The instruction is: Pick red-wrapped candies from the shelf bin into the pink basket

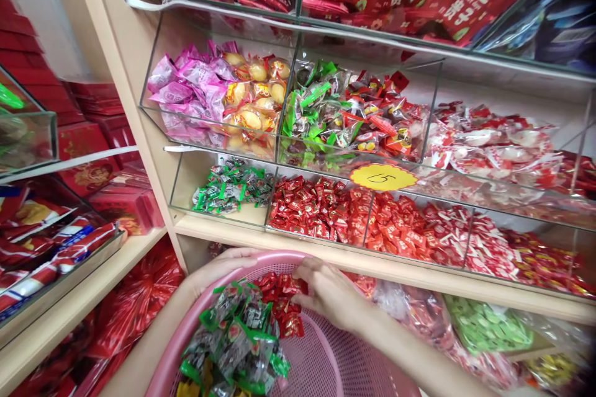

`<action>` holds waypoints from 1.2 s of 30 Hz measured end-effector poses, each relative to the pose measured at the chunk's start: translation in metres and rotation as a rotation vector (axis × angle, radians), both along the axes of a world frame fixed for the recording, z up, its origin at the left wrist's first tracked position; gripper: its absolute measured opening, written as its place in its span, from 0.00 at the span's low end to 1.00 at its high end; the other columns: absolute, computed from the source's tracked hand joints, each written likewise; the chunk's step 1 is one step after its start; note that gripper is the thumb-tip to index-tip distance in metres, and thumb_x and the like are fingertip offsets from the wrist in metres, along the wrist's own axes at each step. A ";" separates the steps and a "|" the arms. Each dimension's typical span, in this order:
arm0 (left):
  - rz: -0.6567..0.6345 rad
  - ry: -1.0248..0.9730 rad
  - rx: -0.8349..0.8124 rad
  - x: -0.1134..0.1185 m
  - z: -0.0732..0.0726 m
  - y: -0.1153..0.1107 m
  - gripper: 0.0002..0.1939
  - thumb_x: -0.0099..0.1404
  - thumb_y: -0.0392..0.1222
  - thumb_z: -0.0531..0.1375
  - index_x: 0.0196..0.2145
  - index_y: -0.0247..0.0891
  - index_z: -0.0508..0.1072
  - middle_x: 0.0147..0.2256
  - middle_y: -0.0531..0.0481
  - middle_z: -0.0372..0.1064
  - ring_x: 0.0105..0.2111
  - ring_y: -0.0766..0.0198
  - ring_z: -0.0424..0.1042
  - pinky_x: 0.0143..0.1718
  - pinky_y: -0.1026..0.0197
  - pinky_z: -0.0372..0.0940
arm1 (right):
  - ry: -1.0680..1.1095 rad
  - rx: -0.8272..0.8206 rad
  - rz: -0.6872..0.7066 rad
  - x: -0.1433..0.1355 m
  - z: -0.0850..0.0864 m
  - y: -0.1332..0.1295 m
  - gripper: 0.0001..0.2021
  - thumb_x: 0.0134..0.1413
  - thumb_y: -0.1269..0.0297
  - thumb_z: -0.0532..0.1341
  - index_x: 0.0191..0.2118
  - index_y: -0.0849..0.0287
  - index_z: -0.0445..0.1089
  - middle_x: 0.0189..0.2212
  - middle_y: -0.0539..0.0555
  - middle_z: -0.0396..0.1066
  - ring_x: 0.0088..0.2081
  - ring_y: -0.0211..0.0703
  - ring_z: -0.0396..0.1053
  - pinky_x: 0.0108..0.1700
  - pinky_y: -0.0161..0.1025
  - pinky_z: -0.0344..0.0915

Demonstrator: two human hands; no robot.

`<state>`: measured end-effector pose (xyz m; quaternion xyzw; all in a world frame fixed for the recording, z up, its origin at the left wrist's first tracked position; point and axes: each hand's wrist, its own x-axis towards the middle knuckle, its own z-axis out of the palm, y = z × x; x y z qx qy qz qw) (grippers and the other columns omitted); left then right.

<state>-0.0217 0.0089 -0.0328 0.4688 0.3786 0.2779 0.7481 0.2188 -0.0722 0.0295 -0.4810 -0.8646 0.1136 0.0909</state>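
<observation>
Gripping the pink basket [279, 255] by its rim, the left hand [222, 268] sat kinda farther from the red candies [282, 298] between the hands, right by the half-curled right hand [323, 288], no telling if it held any.

Skin all the way on this one: both hands and forearms are bare. Left of the pink basket [179, 329] there's a slim left forearm [158, 329] narrowing to the left hand [223, 267]. Over on the basket's right, the right forearm [395, 335] tapers to a right hand [319, 291] with slender fingers [305, 270].
</observation>
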 end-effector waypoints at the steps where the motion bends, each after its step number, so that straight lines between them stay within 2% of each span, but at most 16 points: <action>1: 0.000 0.001 0.010 0.000 -0.001 0.000 0.20 0.51 0.39 0.64 0.43 0.35 0.72 0.41 0.45 0.73 0.39 0.55 0.71 0.42 0.57 0.64 | -0.019 -0.018 -0.007 -0.002 -0.004 0.001 0.10 0.51 0.61 0.58 0.40 0.59 0.64 0.37 0.55 0.66 0.39 0.43 0.64 0.40 0.37 0.59; 5: -0.008 0.028 0.027 -0.001 -0.002 0.001 0.21 0.51 0.41 0.64 0.44 0.36 0.72 0.42 0.45 0.72 0.42 0.53 0.70 0.43 0.56 0.63 | -0.065 -0.031 -0.035 -0.009 -0.011 0.002 0.11 0.49 0.62 0.59 0.40 0.60 0.63 0.39 0.56 0.66 0.39 0.44 0.64 0.38 0.37 0.60; 11: -0.008 0.052 0.073 0.000 0.003 -0.001 0.20 0.51 0.40 0.64 0.43 0.36 0.73 0.41 0.46 0.72 0.43 0.55 0.70 0.44 0.60 0.62 | -0.140 0.029 0.000 -0.022 -0.018 0.002 0.09 0.49 0.63 0.59 0.37 0.58 0.63 0.38 0.55 0.65 0.40 0.45 0.63 0.37 0.38 0.60; 19: -0.038 0.034 0.052 -0.001 -0.004 0.003 0.21 0.52 0.42 0.63 0.45 0.36 0.71 0.43 0.44 0.71 0.43 0.52 0.69 0.42 0.57 0.63 | -0.164 0.077 -0.003 -0.025 -0.033 0.004 0.08 0.48 0.63 0.60 0.35 0.58 0.63 0.39 0.55 0.62 0.38 0.45 0.63 0.35 0.37 0.61; 22: -0.061 0.041 0.064 -0.001 0.001 0.002 0.22 0.52 0.42 0.63 0.46 0.36 0.71 0.44 0.45 0.71 0.42 0.53 0.70 0.41 0.59 0.63 | -0.123 0.081 -0.013 -0.021 -0.021 0.005 0.08 0.51 0.60 0.57 0.36 0.58 0.63 0.38 0.55 0.62 0.37 0.44 0.64 0.35 0.37 0.61; 25: -0.059 0.049 0.063 -0.001 0.005 0.000 0.21 0.53 0.42 0.62 0.46 0.37 0.71 0.43 0.46 0.71 0.41 0.55 0.70 0.41 0.60 0.63 | -0.027 0.127 -0.028 -0.012 0.003 0.014 0.09 0.56 0.59 0.52 0.36 0.58 0.63 0.35 0.54 0.62 0.34 0.40 0.65 0.34 0.36 0.60; 27: -0.063 0.038 0.057 -0.001 0.004 0.000 0.21 0.53 0.42 0.62 0.46 0.36 0.71 0.42 0.46 0.72 0.42 0.55 0.70 0.42 0.59 0.63 | 0.034 0.191 -0.070 -0.004 0.021 0.028 0.10 0.58 0.59 0.49 0.36 0.58 0.64 0.33 0.53 0.62 0.32 0.38 0.64 0.34 0.35 0.59; 30: -0.064 0.008 0.071 -0.001 0.002 0.001 0.20 0.53 0.41 0.62 0.45 0.36 0.72 0.42 0.46 0.72 0.43 0.55 0.69 0.45 0.58 0.61 | 0.044 0.328 -0.214 0.007 0.038 0.059 0.12 0.58 0.57 0.49 0.36 0.57 0.64 0.33 0.53 0.62 0.30 0.38 0.64 0.32 0.35 0.59; 33: -0.072 0.011 0.085 -0.001 0.000 0.003 0.20 0.53 0.41 0.62 0.45 0.36 0.72 0.43 0.46 0.72 0.42 0.56 0.70 0.45 0.58 0.61 | -0.005 0.441 -0.370 0.011 0.043 0.092 0.12 0.57 0.56 0.50 0.39 0.57 0.64 0.36 0.54 0.63 0.32 0.40 0.65 0.31 0.35 0.58; 36: -0.082 0.028 0.107 -0.002 -0.001 0.004 0.21 0.53 0.42 0.62 0.46 0.36 0.72 0.42 0.46 0.72 0.42 0.56 0.70 0.45 0.58 0.60 | -0.073 0.476 -0.458 0.008 0.040 0.116 0.13 0.56 0.56 0.51 0.41 0.57 0.63 0.40 0.57 0.64 0.36 0.44 0.66 0.30 0.36 0.58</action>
